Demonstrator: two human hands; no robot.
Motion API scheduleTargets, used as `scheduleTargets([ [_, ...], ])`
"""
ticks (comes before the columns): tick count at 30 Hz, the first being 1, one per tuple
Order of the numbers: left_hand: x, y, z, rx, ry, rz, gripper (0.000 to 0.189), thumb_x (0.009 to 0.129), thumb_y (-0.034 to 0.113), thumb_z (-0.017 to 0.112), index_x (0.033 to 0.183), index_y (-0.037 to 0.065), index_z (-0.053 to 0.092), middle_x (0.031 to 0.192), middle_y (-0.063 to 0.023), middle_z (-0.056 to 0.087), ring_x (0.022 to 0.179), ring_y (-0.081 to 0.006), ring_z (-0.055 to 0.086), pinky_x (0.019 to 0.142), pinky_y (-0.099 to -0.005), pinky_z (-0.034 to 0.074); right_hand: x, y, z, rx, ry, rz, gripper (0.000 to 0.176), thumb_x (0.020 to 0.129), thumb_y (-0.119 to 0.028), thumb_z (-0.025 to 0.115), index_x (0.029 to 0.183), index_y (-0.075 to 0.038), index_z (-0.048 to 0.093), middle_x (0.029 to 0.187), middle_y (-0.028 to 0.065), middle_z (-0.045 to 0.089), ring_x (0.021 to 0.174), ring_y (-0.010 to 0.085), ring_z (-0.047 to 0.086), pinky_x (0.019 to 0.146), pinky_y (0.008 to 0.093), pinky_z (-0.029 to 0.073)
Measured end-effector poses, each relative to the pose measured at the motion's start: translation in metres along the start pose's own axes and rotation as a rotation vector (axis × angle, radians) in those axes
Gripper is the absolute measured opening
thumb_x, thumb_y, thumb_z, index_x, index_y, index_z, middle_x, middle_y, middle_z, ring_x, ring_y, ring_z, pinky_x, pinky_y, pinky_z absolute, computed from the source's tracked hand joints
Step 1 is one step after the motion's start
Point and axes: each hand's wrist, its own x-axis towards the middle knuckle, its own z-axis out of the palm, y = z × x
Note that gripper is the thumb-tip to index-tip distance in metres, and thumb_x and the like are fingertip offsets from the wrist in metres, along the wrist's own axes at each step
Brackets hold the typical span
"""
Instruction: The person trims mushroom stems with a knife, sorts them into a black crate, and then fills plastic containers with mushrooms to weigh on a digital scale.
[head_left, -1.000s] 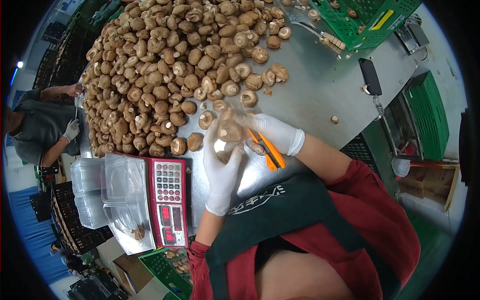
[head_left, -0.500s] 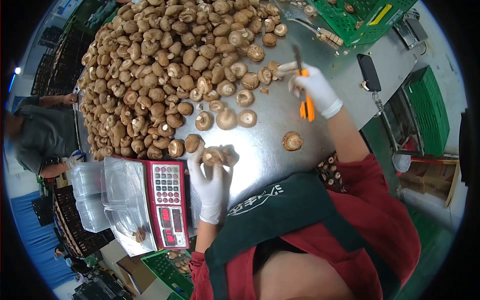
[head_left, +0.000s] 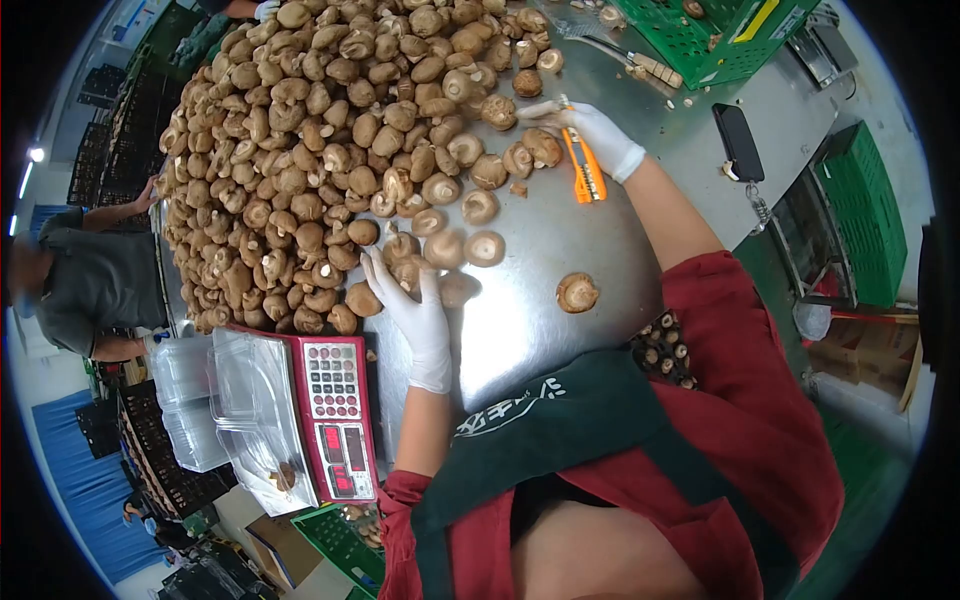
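A large heap of brown shiitake mushrooms [head_left: 290,170] covers the left of the metal table. My left hand [head_left: 415,325], in a white glove, is at the heap's near edge with thumb and fingers around a shiitake mushroom [head_left: 408,270]. A blurred mushroom [head_left: 459,290] lies just right of its thumb. My right hand [head_left: 595,135], also gloved, grips an orange utility knife [head_left: 585,165] against the palm. Its fingertips reach to the heap's right edge, close above a mushroom [head_left: 541,148]. One mushroom [head_left: 577,293] lies apart, stem side up, nearer to me.
A red scale [head_left: 340,400] stands left of my left hand, clear plastic trays [head_left: 245,375] on it. A wooden-handled knife [head_left: 640,65], a green crate [head_left: 745,45] and a black phone [head_left: 738,143] are at the back right. Another person [head_left: 100,280] stands across the heap.
My left hand has moved up toward the heap with mushroom in its fingers. My right hand has shifted left to the heap's edge, the utility knife now pointing differently.
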Motion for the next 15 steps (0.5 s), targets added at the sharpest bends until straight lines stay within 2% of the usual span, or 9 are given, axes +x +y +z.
scheduleTargets([
  [1, 0.005, -0.003, 0.002, -0.033, -0.007, -0.012, 0.070, 0.087, 0.013, 0.063, 0.147, 0.000, 0.029, 0.155, -0.0234, 0.023, 0.144, -0.0371, 0.023, 0.117, -0.0466, 0.020, 0.004, -0.001, 0.002, 0.007, -0.087, 0.067, 0.041, 0.090, -0.010, 0.041, 0.122, 0.005, 0.061, 0.104, 0.0117, 0.063, 0.096, 0.0173, 0.059, 0.089, 0.0279, 0.046],
  [3, 0.010, -0.003, 0.005, -0.226, -0.056, -0.054, 0.057, 0.088, 0.009, 0.060, 0.141, 0.000, 0.039, 0.144, -0.0186, 0.038, 0.137, -0.0315, 0.035, 0.115, -0.0414, 0.026, 0.013, -0.005, 0.005, 0.021, -0.266, 0.201, 0.042, 0.090, -0.012, 0.041, 0.122, 0.007, 0.059, 0.074, 0.0065, 0.059, 0.066, 0.0115, 0.057, 0.065, 0.0250, 0.049],
  [4, 0.012, 0.003, 0.005, -0.249, -0.078, -0.068, 0.054, 0.088, 0.008, 0.060, 0.139, 0.000, 0.042, 0.141, -0.0174, 0.041, 0.134, -0.0300, 0.037, 0.114, -0.0402, 0.028, 0.011, -0.006, 0.023, 0.047, -0.171, 0.189, 0.042, 0.087, -0.012, 0.041, 0.119, 0.007, 0.060, 0.059, -0.0009, 0.042, 0.050, 0.0073, 0.040, 0.048, 0.0241, 0.037],
  [6, 0.016, 0.008, 0.008, -0.300, -0.127, -0.070, 0.042, 0.089, 0.004, 0.057, 0.130, 0.000, 0.050, 0.131, -0.0140, 0.047, 0.125, -0.0258, 0.045, 0.111, -0.0369, 0.032, 0.016, -0.003, 0.027, -0.022, -0.223, 0.197, 0.042, 0.087, -0.012, 0.042, 0.121, 0.006, 0.060, 0.060, -0.0001, 0.045, 0.052, 0.0074, 0.042, 0.049, 0.0237, 0.038],
  [9, 0.009, 0.022, 0.020, -0.253, -0.214, 0.009, 0.039, 0.091, 0.003, 0.054, 0.130, 0.000, 0.050, 0.132, -0.0141, 0.049, 0.124, -0.0246, 0.047, 0.110, -0.0359, 0.034, 0.013, -0.004, 0.027, -0.034, -0.254, 0.217, 0.042, 0.086, -0.011, 0.044, 0.120, 0.005, 0.062, 0.067, 0.0019, 0.051, 0.055, 0.0073, 0.047, 0.051, 0.0231, 0.042],
  [10, 0.009, 0.029, 0.024, -0.407, -0.217, -0.114, 0.035, 0.092, 0.004, 0.055, 0.127, 0.000, 0.054, 0.126, -0.0133, 0.056, 0.119, -0.0219, 0.053, 0.104, -0.0343, 0.040, 0.013, -0.002, 0.027, -0.039, -0.248, 0.215, 0.042, 0.086, -0.011, 0.044, 0.120, 0.005, 0.063, 0.071, 0.0028, 0.053, 0.057, 0.0073, 0.048, 0.052, 0.0227, 0.043],
  [13, 0.032, 0.031, 0.021, -0.367, -0.344, -0.292, 0.031, 0.092, 0.005, 0.056, 0.123, 0.002, 0.059, 0.120, -0.0135, 0.062, 0.114, -0.0200, 0.057, 0.095, -0.0333, 0.045, 0.010, -0.002, 0.028, -0.085, -0.243, 0.202, 0.041, 0.085, -0.011, 0.045, 0.118, 0.006, 0.064, 0.081, 0.0051, 0.060, 0.060, 0.0077, 0.051, 0.056, 0.0213, 0.046],
  [14, 0.039, 0.042, 0.022, -0.067, -0.263, -0.103, 0.030, 0.090, 0.007, 0.059, 0.119, 0.006, 0.062, 0.104, -0.0128, 0.065, 0.105, -0.0210, 0.060, 0.087, -0.0334, 0.049, 0.010, -0.003, 0.027, -0.106, -0.242, 0.199, 0.041, 0.085, -0.011, 0.046, 0.118, 0.006, 0.064, 0.085, 0.0058, 0.062, 0.062, 0.0079, 0.052, 0.057, 0.0207, 0.046],
  [15, 0.053, 0.032, 0.027, 0.191, -0.166, 0.278, 0.037, 0.084, 0.006, 0.063, 0.121, 0.009, 0.062, 0.101, -0.0134, 0.061, 0.098, -0.0257, 0.059, 0.083, -0.0354, 0.049, 0.012, 0.005, 0.025, -0.115, -0.227, 0.144, 0.041, 0.085, -0.011, 0.046, 0.118, 0.006, 0.064, 0.086, 0.0062, 0.063, 0.062, 0.0082, 0.053, 0.057, 0.0205, 0.047],
])
